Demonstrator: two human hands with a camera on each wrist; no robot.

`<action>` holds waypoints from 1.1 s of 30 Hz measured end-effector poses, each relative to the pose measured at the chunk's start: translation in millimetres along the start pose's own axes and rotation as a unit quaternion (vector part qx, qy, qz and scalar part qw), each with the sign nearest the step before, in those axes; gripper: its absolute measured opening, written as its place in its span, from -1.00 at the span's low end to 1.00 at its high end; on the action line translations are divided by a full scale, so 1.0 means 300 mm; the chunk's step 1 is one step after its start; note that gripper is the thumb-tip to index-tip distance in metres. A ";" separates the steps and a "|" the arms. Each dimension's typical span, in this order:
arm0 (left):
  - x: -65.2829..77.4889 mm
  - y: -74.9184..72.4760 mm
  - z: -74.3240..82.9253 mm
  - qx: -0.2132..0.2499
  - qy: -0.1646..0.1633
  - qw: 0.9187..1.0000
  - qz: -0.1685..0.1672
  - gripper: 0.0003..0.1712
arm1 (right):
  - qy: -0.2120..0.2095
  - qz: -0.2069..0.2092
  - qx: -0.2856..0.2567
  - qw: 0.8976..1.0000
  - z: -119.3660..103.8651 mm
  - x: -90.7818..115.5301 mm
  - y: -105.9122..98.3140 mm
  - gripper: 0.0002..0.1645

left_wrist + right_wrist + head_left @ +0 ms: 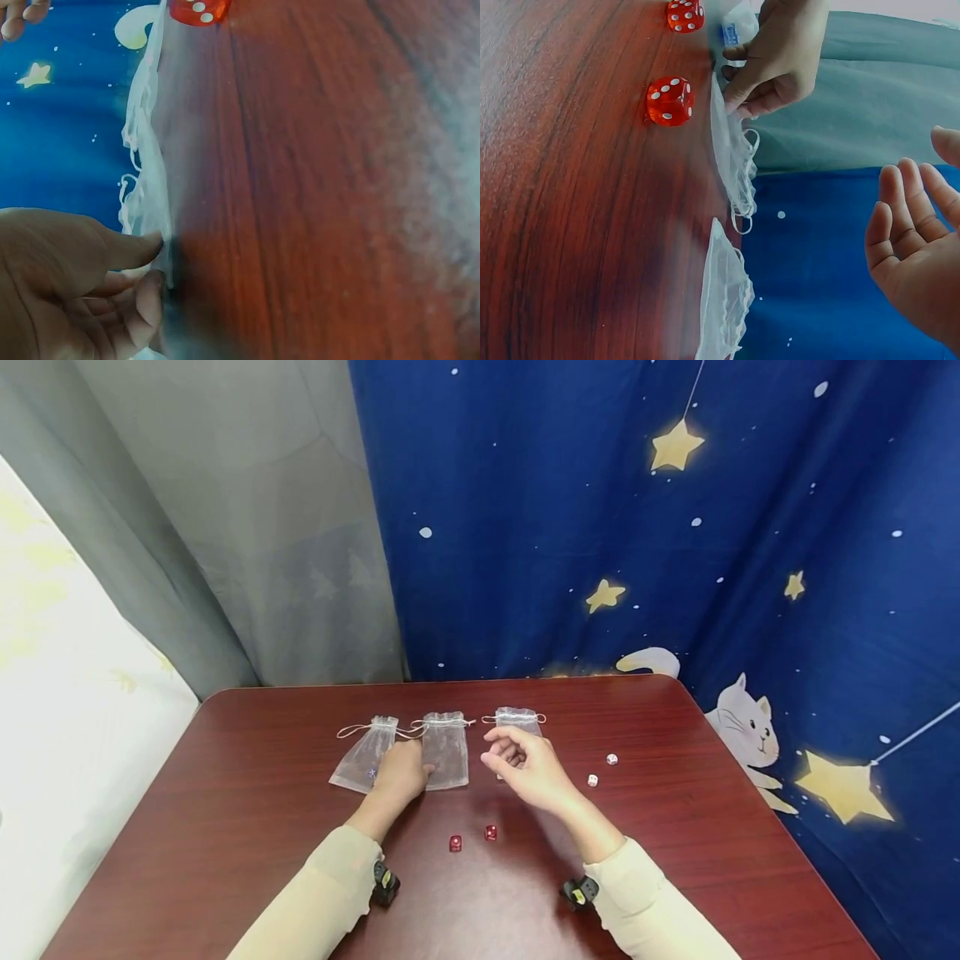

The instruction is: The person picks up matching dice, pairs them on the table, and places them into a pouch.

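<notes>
1. the left hand [402,770], left of the frame's centre in the head view, pinches the edge of the middle organza drawstring bag [447,762]; its fingertips are hidden there, but the left wrist view shows thumb and forefinger meeting on the mesh at lower left.
2. the right hand [528,768], just right of centre, is empty, fingers loosely bent and parted; it covers most of the right-side organza bag [517,718], leaving mainly the gathered top and cord loops visible. in the right wrist view this hand is cut off by the right edge.
3. the left-side organza bag [352,771] is partly behind the left hand; a blue die [372,772] shows through its mesh, its pips hard to read.
4. two red dice [455,843] lie at lower centre on the table [262,835]. the right wrist view shows several pips on each, the upper die clipped by the top edge; the left wrist view shows only part of one.
5. only the head view shows the two white dice [612,759], right of the right hand.
6. in the left wrist view the bags are seen edge-on and blur together.
</notes>
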State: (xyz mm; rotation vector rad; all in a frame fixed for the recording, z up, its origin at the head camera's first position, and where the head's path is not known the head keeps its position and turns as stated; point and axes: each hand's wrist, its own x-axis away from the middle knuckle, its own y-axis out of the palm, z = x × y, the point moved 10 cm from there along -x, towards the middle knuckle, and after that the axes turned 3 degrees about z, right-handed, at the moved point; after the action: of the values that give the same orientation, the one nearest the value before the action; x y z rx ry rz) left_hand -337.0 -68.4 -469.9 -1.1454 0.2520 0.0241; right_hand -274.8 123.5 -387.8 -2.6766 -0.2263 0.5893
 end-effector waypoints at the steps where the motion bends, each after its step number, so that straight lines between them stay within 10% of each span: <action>1: -0.001 0.001 -0.004 0.003 0.000 1.000 0.003 -0.73 | -0.002 -0.001 -0.001 1.000 0.002 0.000 0.001 -0.70; 17: 0.046 -0.148 0.034 0.182 0.007 0.975 0.125 -0.92 | -0.004 0.058 -0.006 0.998 -0.108 -0.014 -0.082 -0.75; 25: 0.087 -0.204 0.079 0.278 0.018 0.953 0.121 -0.94 | -0.001 0.109 0.001 0.994 -0.005 -0.039 -0.109 -0.69; 33: 0.134 -0.245 0.139 0.276 0.043 0.952 0.123 -0.93 | 0.026 0.114 -0.004 0.993 0.008 -0.042 -0.093 -0.68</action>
State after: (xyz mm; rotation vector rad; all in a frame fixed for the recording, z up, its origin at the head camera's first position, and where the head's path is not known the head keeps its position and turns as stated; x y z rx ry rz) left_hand -279.2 -65.7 -396.2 -0.5531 0.4467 0.1171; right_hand -289.3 146.8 -373.9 -2.7421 0.0928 0.5857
